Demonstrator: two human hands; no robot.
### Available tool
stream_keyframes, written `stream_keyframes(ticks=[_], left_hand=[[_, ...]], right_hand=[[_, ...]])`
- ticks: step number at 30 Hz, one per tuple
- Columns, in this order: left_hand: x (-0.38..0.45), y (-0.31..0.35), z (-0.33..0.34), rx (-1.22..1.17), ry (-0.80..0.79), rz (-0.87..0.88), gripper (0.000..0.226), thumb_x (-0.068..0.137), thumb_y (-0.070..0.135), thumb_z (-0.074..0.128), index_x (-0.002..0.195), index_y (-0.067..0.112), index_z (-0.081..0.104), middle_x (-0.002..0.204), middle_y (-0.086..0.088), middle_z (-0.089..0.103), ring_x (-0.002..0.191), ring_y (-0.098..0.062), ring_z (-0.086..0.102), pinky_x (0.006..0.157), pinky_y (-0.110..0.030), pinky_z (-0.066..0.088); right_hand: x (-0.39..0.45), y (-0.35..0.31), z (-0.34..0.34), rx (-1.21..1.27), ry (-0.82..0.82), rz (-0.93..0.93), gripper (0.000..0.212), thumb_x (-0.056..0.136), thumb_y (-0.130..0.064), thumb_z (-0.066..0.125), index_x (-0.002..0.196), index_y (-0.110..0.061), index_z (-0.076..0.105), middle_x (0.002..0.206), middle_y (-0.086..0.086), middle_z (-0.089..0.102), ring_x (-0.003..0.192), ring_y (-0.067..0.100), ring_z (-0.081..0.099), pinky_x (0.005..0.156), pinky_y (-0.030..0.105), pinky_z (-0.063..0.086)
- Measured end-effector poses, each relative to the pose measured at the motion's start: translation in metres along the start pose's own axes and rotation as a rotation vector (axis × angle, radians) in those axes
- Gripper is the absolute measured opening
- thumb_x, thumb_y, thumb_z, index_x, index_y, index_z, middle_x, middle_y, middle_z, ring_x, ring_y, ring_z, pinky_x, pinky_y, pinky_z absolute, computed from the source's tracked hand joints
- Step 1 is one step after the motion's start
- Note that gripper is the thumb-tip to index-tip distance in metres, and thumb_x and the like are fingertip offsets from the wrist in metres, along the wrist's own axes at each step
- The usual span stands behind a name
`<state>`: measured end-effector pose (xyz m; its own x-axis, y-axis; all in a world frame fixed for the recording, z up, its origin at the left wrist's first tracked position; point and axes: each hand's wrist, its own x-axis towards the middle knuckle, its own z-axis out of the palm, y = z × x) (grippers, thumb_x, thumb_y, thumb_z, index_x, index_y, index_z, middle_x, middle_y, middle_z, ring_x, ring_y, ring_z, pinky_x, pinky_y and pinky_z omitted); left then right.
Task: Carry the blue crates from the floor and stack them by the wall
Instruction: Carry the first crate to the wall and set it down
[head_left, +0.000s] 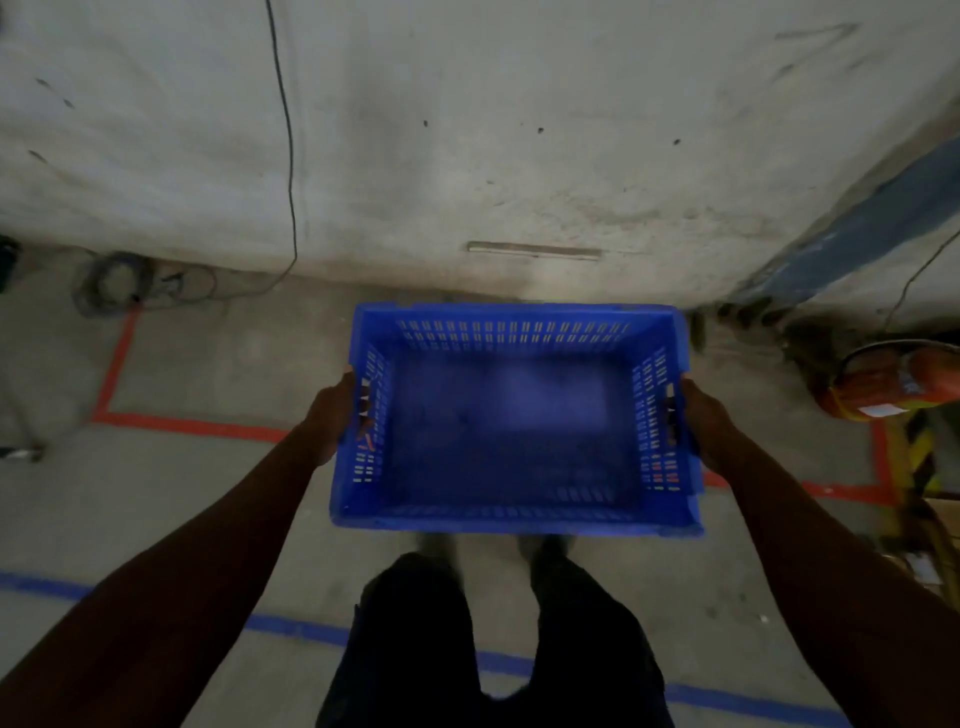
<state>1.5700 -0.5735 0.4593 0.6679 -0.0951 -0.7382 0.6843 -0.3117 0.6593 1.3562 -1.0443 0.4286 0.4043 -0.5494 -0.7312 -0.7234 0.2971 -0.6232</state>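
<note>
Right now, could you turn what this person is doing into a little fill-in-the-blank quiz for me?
1. The left hand and right hand hold one crate whose colour is ____.
2. Inside, the crate is ____.
3. Past the crate stands a pale ____, with a black cable hanging down it.
4. The tape line on the floor nearest the person's legs is ____.

Missing words: blue; empty; wall; blue

blue crate (514, 431) floor blurred; fingertips of both hands hidden in its handle slots.
</note>
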Motion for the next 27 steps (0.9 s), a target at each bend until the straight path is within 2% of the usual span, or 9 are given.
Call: stream_keyframes(ticks=[1, 2, 5, 9, 11, 15, 19, 22, 27], left_hand=[[0.017, -0.002, 0.005, -0.004, -0.012, -0.008, 0.065, 0.097, 0.062, 0.044, 0.117, 0.002, 0.061, 0.093, -0.019, 0.061, 0.071, -0.028, 0.059, 0.063, -0.036, 0.051], [0.038, -0.004, 0.010, 0.000, -0.024, -0.018, 0.066, 0.095, 0.063, 0.046, 0.115, 0.003, 0.062, 0.092, -0.019, 0.062, 0.069, -0.028, 0.061, 0.060, -0.034, 0.053], [0.115, -0.015, 0.028, 0.013, 0.007, -0.092, 0.054, 0.097, 0.060, 0.045, 0.098, 0.009, 0.063, 0.083, -0.014, 0.063, 0.053, -0.019, 0.064, 0.048, -0.026, 0.053], [0.227, -0.051, 0.054, 0.066, 0.075, -0.171, 0.044, 0.103, 0.047, 0.043, 0.086, 0.010, 0.060, 0.058, -0.006, 0.066, 0.040, -0.013, 0.062, 0.039, -0.021, 0.048], [0.277, -0.076, 0.064, 0.069, 0.093, -0.190, 0.042, 0.104, 0.042, 0.043, 0.082, 0.010, 0.058, 0.066, -0.011, 0.062, 0.038, -0.011, 0.061, 0.038, -0.020, 0.048], [0.378, -0.127, 0.077, 0.117, 0.132, -0.199, 0.042, 0.106, 0.040, 0.039, 0.080, 0.011, 0.056, 0.073, -0.011, 0.058, 0.037, -0.009, 0.060, 0.043, -0.021, 0.050], [0.466, -0.185, 0.086, 0.183, 0.143, -0.203, 0.049, 0.106, 0.045, 0.034, 0.078, 0.013, 0.058, 0.051, 0.001, 0.064, 0.037, -0.009, 0.058, 0.048, -0.024, 0.050], [0.518, -0.224, 0.093, 0.188, 0.147, -0.214, 0.051, 0.105, 0.048, 0.034, 0.078, 0.013, 0.059, 0.057, -0.001, 0.064, 0.038, -0.009, 0.059, 0.058, -0.031, 0.050], [0.568, -0.258, 0.109, 0.202, 0.169, -0.203, 0.049, 0.107, 0.044, 0.032, 0.078, 0.013, 0.057, 0.051, 0.004, 0.064, 0.038, -0.007, 0.059, 0.062, -0.033, 0.051]], right_hand=[[0.022, 0.003, 0.002, -0.016, 0.014, 0.018, 0.092, 0.056, -0.092, 0.055, 0.090, -0.007, 0.067, 0.075, 0.017, 0.062, 0.054, 0.027, 0.055, 0.060, 0.038, 0.045], [0.040, 0.004, 0.007, -0.028, 0.019, 0.043, 0.088, 0.064, -0.087, 0.053, 0.093, -0.006, 0.068, 0.076, 0.017, 0.062, 0.056, 0.027, 0.055, 0.061, 0.037, 0.046], [0.096, 0.012, 0.030, -0.050, 0.035, 0.096, 0.062, 0.092, -0.064, 0.043, 0.085, -0.006, 0.064, 0.071, 0.015, 0.059, 0.052, 0.025, 0.054, 0.057, 0.033, 0.046], [0.190, 0.051, 0.069, -0.041, 0.037, 0.138, 0.054, 0.100, -0.055, 0.035, 0.080, -0.010, 0.056, 0.067, 0.012, 0.052, 0.036, 0.014, 0.051, 0.044, 0.026, 0.045], [0.232, 0.077, 0.089, -0.017, 0.038, 0.174, 0.051, 0.101, -0.053, 0.034, 0.083, -0.010, 0.056, 0.063, 0.010, 0.055, 0.036, 0.012, 0.051, 0.039, 0.021, 0.044], [0.316, 0.122, 0.129, 0.039, 0.027, 0.195, 0.049, 0.104, -0.047, 0.030, 0.081, -0.010, 0.053, 0.045, -0.001, 0.058, 0.034, 0.011, 0.051, 0.037, 0.018, 0.042], [0.393, 0.168, 0.161, 0.027, 0.029, 0.209, 0.049, 0.103, -0.048, 0.030, 0.084, -0.011, 0.056, 0.045, -0.001, 0.060, 0.035, 0.012, 0.054, 0.038, 0.019, 0.045], [0.442, 0.197, 0.180, 0.027, 0.018, 0.231, 0.049, 0.105, -0.046, 0.026, 0.083, -0.012, 0.054, 0.044, -0.003, 0.060, 0.034, 0.011, 0.053, 0.037, 0.017, 0.043], [0.494, 0.224, 0.203, 0.027, 0.038, 0.216, 0.048, 0.106, -0.042, 0.025, 0.081, -0.012, 0.054, 0.042, -0.004, 0.058, 0.033, 0.010, 0.053, 0.035, 0.017, 0.041]])
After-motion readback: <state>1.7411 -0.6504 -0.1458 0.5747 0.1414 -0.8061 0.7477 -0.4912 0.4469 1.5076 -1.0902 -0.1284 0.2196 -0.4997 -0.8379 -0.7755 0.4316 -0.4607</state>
